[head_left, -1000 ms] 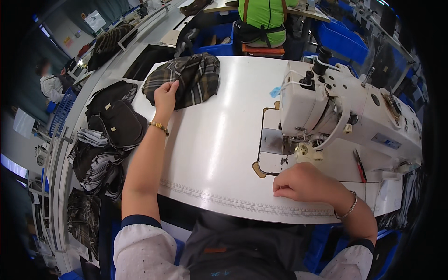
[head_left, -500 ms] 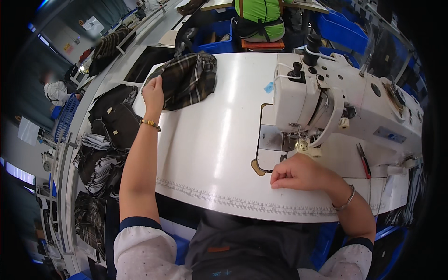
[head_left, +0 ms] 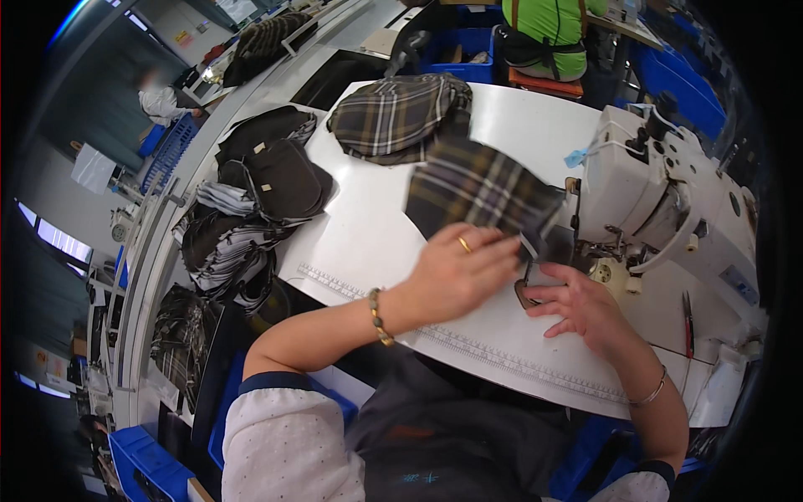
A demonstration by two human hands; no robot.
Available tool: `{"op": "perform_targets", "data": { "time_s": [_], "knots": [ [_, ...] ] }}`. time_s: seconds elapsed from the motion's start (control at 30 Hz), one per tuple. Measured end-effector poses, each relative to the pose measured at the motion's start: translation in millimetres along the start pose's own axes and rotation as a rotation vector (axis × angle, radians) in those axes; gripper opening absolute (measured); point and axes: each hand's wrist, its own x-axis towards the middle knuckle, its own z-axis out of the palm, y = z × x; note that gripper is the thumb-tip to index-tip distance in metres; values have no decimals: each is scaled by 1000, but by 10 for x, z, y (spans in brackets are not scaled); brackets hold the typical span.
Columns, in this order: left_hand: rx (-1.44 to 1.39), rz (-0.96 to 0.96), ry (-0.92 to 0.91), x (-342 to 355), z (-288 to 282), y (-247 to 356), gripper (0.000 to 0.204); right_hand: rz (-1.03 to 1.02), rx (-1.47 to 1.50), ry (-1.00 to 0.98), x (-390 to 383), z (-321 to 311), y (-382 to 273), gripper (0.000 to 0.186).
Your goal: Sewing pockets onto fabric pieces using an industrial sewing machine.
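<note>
A dark plaid fabric piece [head_left: 473,188] is gripped at its near edge by my left hand [head_left: 468,268], whose fingers are closed on it just left of the white sewing machine's needle area [head_left: 602,255]. The piece is partly blurred. Right beside it, below the needle area, my right hand [head_left: 577,305] has its fingers spread and bent, holding nothing. Farther back on the white table [head_left: 351,226] lies a plaid fabric pile [head_left: 393,113]. The body of the sewing machine [head_left: 627,167] stands at the right.
Dark folded pieces [head_left: 288,184] are stacked along the table's left side. Red-handled scissors [head_left: 689,330] lie right of the machine's needle area. A person in green [head_left: 544,21] sits beyond the table near blue bins [head_left: 673,79]; another person [head_left: 155,105] is at the far left.
My left hand has moved from the back-left pile toward the machine, carrying a plaid piece. My right hand's fingers have spread from a curled position. The view has shifted.
</note>
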Motion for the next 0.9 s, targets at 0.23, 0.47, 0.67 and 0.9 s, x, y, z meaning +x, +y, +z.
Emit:
{"op": "perform_targets", "data": {
  "time_s": [0.23, 0.47, 0.67, 0.9],
  "knots": [
    [-63, -67, -291, -155, -303, 301, 31, -78, -143, 174, -26, 46, 91, 22],
    [628, -689, -437, -605, -1003, -1128, 12, -192, -168, 227, 27, 41, 166, 17],
    [707, -985, -660, -1078, -1189, -1683, 16, -331, -100, 182, 26, 95, 228, 19],
    [520, -1106, -288, -1277, -1326, -1953, 17, -283, -214, 102, -33, 82, 200, 13]
  ]
}}
